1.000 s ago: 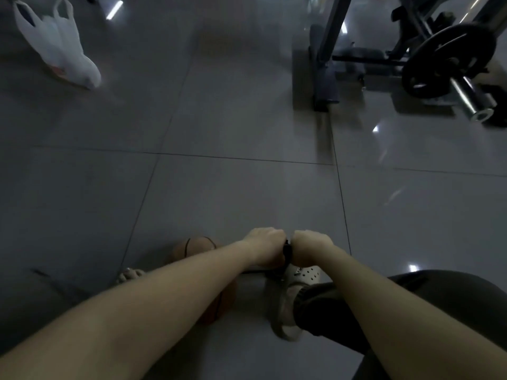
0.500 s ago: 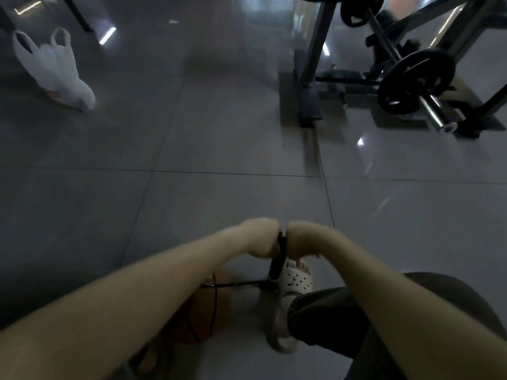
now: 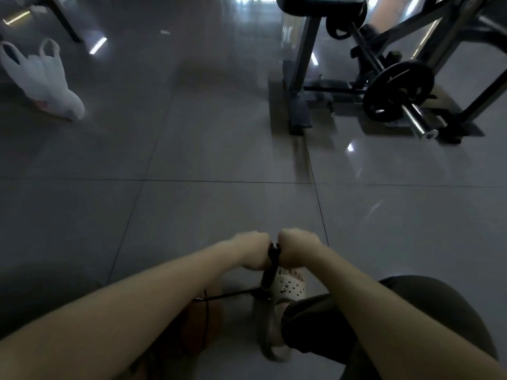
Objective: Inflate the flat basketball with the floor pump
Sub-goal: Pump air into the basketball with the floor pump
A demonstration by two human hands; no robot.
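Note:
A black floor pump stands upright in front of me, its shaft showing between my fists. My left hand grips the left side of the pump handle and my right hand grips the right side. A thin black hose runs from the pump's base leftward to an orange basketball, which lies on the floor mostly hidden under my left forearm. My right foot in a pale clog sits at the pump's base.
Grey glossy floor tiles stretch ahead. A white plastic bag lies at the far left. A weight bench frame and a barbell with a black plate stand at the far right.
Both hands have risen with the pump handle, exposing more of the black shaft. The view has tilted up, so more of the gym equipment shows and the ball sits lower in frame.

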